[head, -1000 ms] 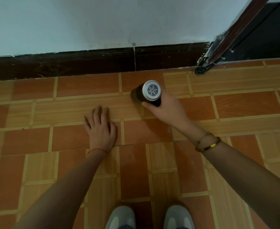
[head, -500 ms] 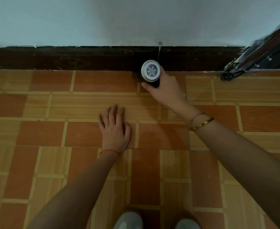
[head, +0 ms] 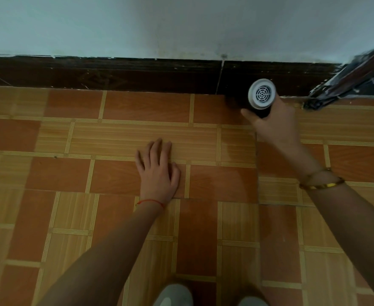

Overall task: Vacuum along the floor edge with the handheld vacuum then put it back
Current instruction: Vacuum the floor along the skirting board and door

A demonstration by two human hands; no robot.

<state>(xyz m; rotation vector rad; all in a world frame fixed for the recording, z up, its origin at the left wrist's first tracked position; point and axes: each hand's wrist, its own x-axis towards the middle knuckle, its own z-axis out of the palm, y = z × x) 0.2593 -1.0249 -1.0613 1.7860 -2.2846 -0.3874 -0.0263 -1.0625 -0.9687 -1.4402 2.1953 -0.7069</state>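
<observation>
The handheld vacuum [head: 261, 94] is a dark cylinder with a white round vented end cap facing me. My right hand [head: 274, 124] grips its body and holds it nose-down against the floor edge, where the orange tiled floor [head: 137, 107] meets the dark brown skirting board [head: 115, 72]. The nozzle end is hidden behind the body. My left hand [head: 158, 171] lies flat on the tiles, palm down and fingers slightly spread, well to the left of the vacuum and nearer to me.
A pale wall [head: 181, 25] rises above the skirting. A dark door frame with a metal strip [head: 349, 85] slants in at the right, just beyond the vacuum. The tips of my shoes [head: 175, 294] show at the bottom edge.
My right hand has carried the vacuum from the open tiles up to the skirting and then rightwards along it toward the door frame. My left hand stays flat on the floor.
</observation>
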